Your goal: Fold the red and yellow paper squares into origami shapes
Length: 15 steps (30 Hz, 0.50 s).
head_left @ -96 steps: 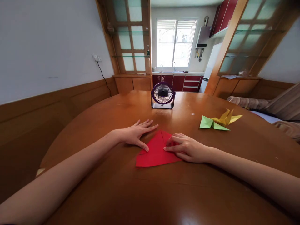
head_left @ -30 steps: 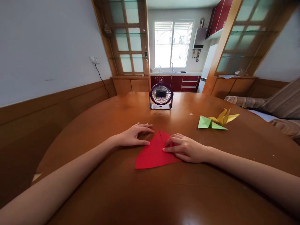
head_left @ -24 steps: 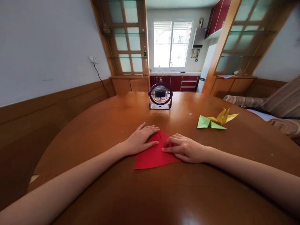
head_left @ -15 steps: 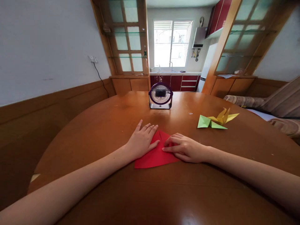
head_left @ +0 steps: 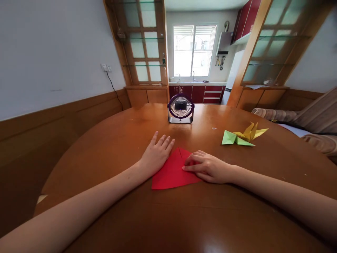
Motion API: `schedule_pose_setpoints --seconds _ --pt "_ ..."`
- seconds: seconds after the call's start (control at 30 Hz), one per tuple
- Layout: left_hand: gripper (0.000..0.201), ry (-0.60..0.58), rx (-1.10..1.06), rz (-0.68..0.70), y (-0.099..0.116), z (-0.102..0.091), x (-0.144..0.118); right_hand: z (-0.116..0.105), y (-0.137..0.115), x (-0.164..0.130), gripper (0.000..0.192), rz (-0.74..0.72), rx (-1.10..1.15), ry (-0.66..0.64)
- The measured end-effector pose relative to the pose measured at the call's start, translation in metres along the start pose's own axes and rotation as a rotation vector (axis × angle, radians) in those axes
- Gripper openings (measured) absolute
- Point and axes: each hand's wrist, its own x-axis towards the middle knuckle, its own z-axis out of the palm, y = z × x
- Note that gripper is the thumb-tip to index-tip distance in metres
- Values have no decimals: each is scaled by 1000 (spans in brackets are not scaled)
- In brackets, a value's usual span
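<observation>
A folded red paper (head_left: 172,173) lies flat on the round wooden table (head_left: 184,218) in front of me. My left hand (head_left: 156,154) lies flat with fingers spread along the paper's upper left edge, mostly on the table. My right hand (head_left: 206,166) rests on the paper's right part, fingers curled and fingertips pressing the paper down near its centre crease.
A small purple desk fan (head_left: 180,108) stands at the far middle of the table. A green folded paper (head_left: 233,138) and a yellow folded paper figure (head_left: 251,133) lie to the right. A sofa (head_left: 310,123) is beyond the table's right edge.
My left hand has slid from the paper's left corner up over the left flap and onward to the upper left edge, fingers spread. My right hand and the paper stay put.
</observation>
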Motion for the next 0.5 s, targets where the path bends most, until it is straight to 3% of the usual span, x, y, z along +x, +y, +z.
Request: schedule_pose_setpoints --seconds 0.2,0.33,0.5 --pt "40 55 -145 51 8 -3 2 0 -1 0 35 2 3 -12" --pt "42 -83 -252 180 12 0 2 0 0 0 35 5 -13 -14" --pt "50 -152 -279 164 9 5 -2 -1 -2 1 35 -41 1 -5"
